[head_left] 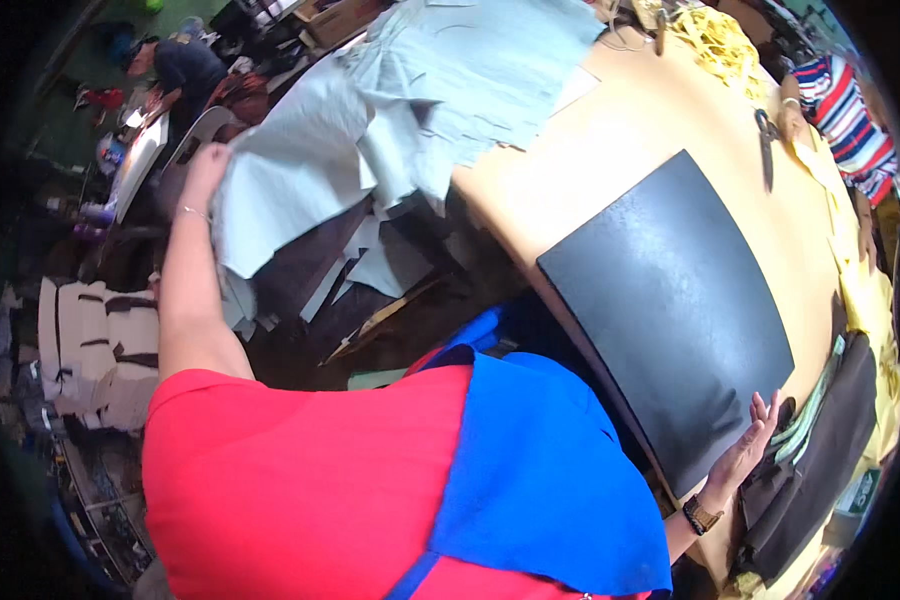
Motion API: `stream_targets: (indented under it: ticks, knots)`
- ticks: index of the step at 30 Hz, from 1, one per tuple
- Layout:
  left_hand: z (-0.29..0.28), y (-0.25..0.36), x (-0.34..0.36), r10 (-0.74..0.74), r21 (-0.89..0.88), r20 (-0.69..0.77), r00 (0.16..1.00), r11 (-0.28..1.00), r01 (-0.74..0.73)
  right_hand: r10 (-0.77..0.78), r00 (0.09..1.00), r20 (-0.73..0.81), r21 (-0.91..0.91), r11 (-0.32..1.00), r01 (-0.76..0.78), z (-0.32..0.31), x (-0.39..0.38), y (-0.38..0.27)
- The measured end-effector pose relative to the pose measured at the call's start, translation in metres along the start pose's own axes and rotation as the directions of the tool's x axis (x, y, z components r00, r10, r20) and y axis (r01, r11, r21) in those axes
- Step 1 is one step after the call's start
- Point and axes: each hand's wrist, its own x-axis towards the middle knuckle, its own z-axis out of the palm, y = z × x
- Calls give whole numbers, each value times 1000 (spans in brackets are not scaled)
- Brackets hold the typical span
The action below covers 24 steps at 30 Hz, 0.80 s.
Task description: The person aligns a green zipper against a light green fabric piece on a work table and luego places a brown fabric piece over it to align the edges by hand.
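Observation:
At the far left, my left hand [206, 172] is closed on the edge of a large pale grey-green sheet [300, 170], which looks like leather or cloth. The sheet drapes off the table's far left side, with its upper part spread on the tabletop. My right hand [742, 455] is at the near right, beside the corner of a flat black board [670, 300]. Its fingers are stretched out and hold nothing. The board lies on the light wooden table [530, 205] in front of me and to the right.
Scissors [766, 150] and a heap of yellow strips [715, 50] lie on the table. Dark folded material [810, 470] covers the right edge. One person [185, 70] sits far left; another in a striped top [845, 120] is at right. Scraps [375, 265] hang or lie below.

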Motion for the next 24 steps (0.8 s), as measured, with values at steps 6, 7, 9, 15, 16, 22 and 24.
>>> stream_targets:
  ticks: [6, 7, 9, 15, 16, 22, 24]
  knots:
    - [324, 156, -28, -156, 230, 333, 930, 970, 81, 76, 996, -40, -290, 953, -84, -32, -16, -49]
    - [307, 99, -18, -137, 193, 325, 936, 978, 76, 94, 995, -17, -226, 969, -95, -21, -5, -48]
    - [360, 132, -14, -53, 245, 391, 919, 968, -48, 28, 1000, -9, -465, 885, -29, -40, -6, -53]
    - [332, 168, 3, -544, -434, -440, 714, 825, 361, -151, 959, -239, -761, 643, -88, -145, 34, -24]
    - [314, 184, 19, -506, -572, -539, 673, 806, 148, -228, 931, -284, -790, 606, -92, -169, 39, -10]
    - [215, 351, 35, 205, -398, -812, 546, 489, -776, 257, 819, -513, -711, 407, -573, -223, 60, 74]
    - [187, 445, -26, 368, -522, -701, 611, 319, -791, 457, 788, -413, -734, 345, -585, -240, 62, 93]
